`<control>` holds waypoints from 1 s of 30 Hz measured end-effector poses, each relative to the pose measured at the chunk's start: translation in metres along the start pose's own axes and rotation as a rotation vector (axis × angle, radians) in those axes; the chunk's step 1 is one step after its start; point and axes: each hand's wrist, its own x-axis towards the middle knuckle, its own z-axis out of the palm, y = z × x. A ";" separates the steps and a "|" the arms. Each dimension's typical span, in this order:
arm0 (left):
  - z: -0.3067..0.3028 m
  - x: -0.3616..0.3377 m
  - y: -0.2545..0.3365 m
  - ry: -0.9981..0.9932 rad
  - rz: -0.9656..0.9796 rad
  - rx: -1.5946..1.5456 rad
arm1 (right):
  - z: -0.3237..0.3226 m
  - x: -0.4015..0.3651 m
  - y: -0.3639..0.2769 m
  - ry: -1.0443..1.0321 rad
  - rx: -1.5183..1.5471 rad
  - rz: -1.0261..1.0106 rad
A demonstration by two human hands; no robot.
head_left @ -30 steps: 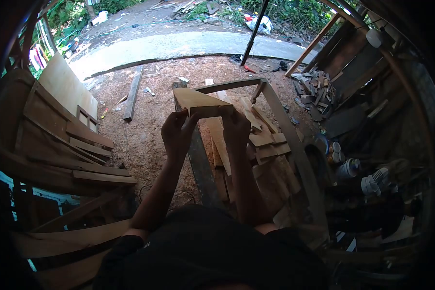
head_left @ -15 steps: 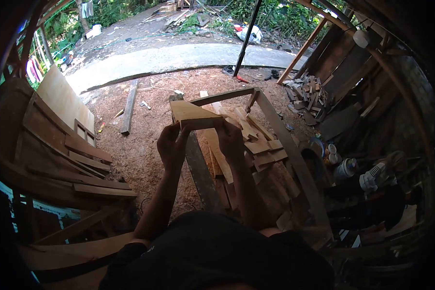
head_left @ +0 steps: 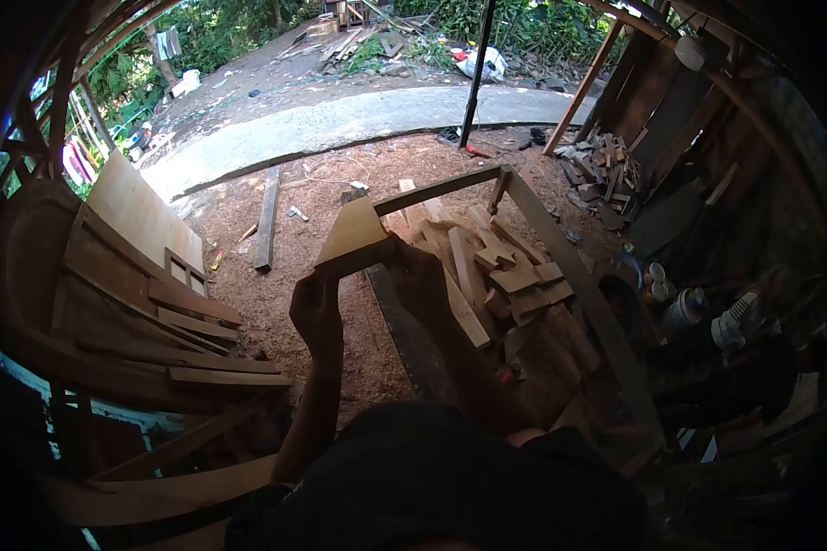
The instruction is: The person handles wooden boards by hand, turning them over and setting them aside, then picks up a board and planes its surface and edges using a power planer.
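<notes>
A pale wooden block with a slanted side is held up in front of me, its broad face lit and its near edge in shade. My left hand grips its lower left corner, thumb against the near edge. At the right end, my right hand has its fingers closed on the block. Below and to the right lie several cut wood pieces inside a rectangular wooden frame. Both hands are dark against the light, so finger details are hard to see.
Sawdust covers the ground, where a long beam and a hammer lie. Boards and panels lean at the left. Offcuts are heaped at the right, near paint cans. A black post stands ahead.
The block has turned and tilted, its left end dropping towards me and the right end staying higher. My left hand has moved down with it. The whole view has shifted slightly.
</notes>
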 end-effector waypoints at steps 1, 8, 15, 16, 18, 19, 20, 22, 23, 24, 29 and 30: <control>-0.003 0.000 0.000 0.023 -0.002 0.028 | 0.006 -0.001 0.004 0.024 0.010 -0.038; -0.016 0.000 -0.004 0.031 0.016 0.115 | 0.018 -0.005 0.001 0.028 0.019 -0.078; -0.017 0.005 -0.008 0.063 0.048 0.053 | 0.013 -0.002 -0.015 -0.049 0.029 -0.012; -0.016 0.004 -0.006 0.068 0.039 0.046 | 0.014 -0.002 -0.015 -0.044 0.018 -0.023; -0.017 0.006 -0.006 0.069 0.017 0.055 | 0.014 0.000 -0.015 -0.042 0.019 -0.024; -0.017 0.007 -0.006 0.070 -0.004 0.062 | 0.014 0.000 -0.016 -0.039 0.020 -0.026; -0.017 0.007 -0.007 0.068 -0.002 0.064 | 0.014 0.002 -0.016 -0.038 0.023 -0.026; -0.017 0.008 -0.011 0.087 0.023 0.108 | 0.015 0.004 -0.016 -0.027 0.047 -0.059; -0.017 0.009 -0.012 0.086 0.024 0.110 | 0.015 0.004 -0.015 -0.026 0.049 -0.059; -0.018 0.009 -0.013 0.088 0.019 0.114 | 0.016 0.005 -0.014 -0.023 0.031 -0.064; -0.019 0.009 -0.008 0.080 -0.004 0.123 | 0.027 0.006 0.004 0.055 -0.014 -0.117; -0.020 0.010 -0.009 0.080 -0.005 0.102 | 0.028 0.006 0.005 0.057 -0.036 -0.126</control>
